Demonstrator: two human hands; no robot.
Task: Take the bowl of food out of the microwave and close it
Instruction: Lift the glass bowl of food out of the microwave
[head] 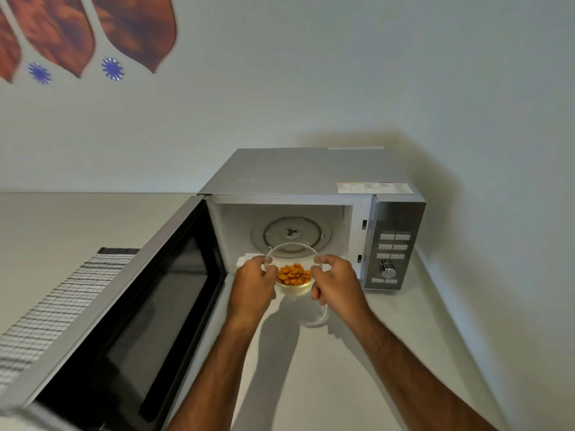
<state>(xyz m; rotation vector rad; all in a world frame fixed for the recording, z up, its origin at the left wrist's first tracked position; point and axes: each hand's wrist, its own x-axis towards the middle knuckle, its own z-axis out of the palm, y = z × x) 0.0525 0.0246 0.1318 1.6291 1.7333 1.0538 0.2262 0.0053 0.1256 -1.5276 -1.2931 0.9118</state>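
A clear glass bowl (293, 259) with orange food pieces (293, 274) hangs in the air just in front of the microwave's opening. My left hand (253, 283) grips its left rim and my right hand (337, 283) grips its right rim. The silver microwave (298, 172) stands on the white counter against the wall. Its door (130, 309) is swung wide open to the left, dark window facing me. Inside, the glass turntable (292, 234) is bare.
The control panel (393, 247) with buttons and a knob is on the microwave's right side. A striped cloth (53, 309) lies on the counter left of the door. The white counter (404, 321) extends to my right, meeting the wall.
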